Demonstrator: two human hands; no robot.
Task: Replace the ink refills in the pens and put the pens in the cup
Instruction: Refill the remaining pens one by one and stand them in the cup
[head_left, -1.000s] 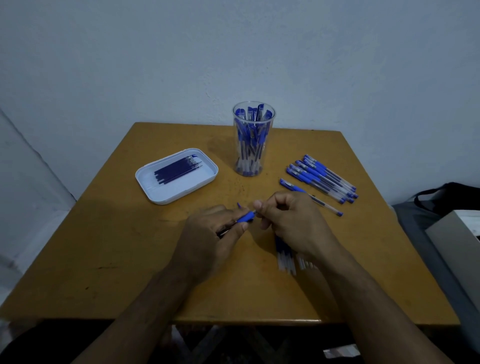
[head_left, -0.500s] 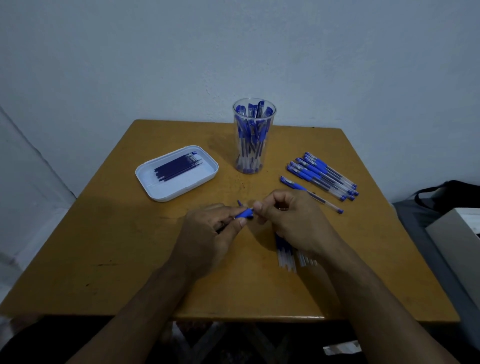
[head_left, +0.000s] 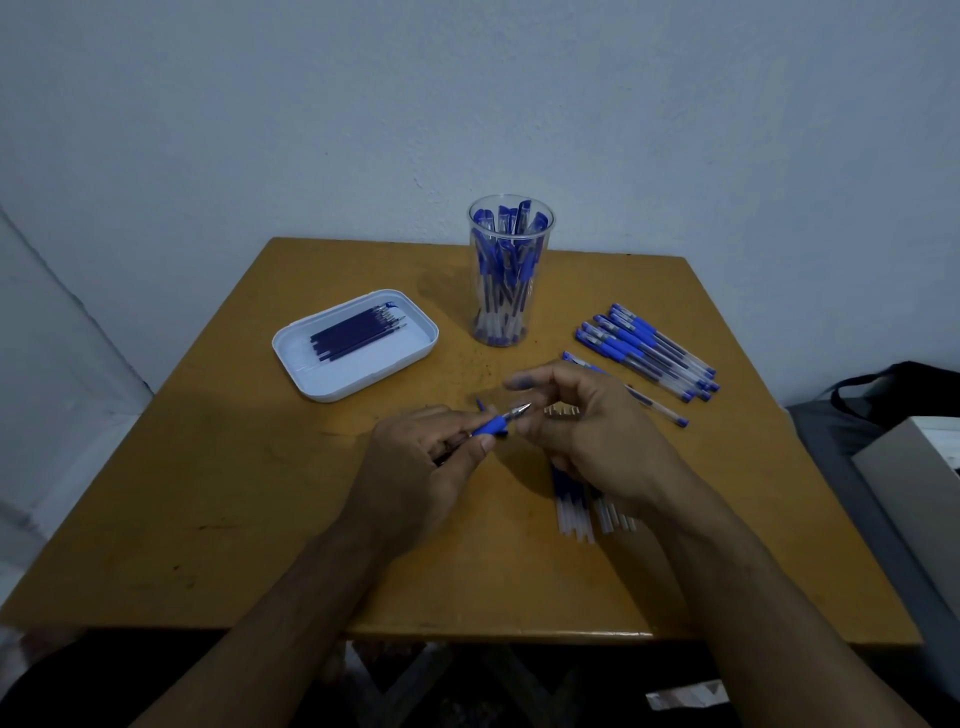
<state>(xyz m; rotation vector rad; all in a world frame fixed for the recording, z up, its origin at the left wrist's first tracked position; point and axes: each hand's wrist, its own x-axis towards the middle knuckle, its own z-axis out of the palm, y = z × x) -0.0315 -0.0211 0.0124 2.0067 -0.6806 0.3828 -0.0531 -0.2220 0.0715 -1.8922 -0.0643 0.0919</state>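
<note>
at the middle of the wooden table, the left hand grips a pen by its blue grip, metal tip bare and aimed right. the right hand hovers just beside the tip, fingers loosely curled, holding nothing. behind stand the cup of pens and the white tray of refills.

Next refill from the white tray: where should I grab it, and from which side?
Probably pinch a refill at mid-shaft from above. The refills lie flat, side by side in the white tray, tips toward the cup; take the outermost one, since the tray's raised rim blocks a sideways approach.
</note>
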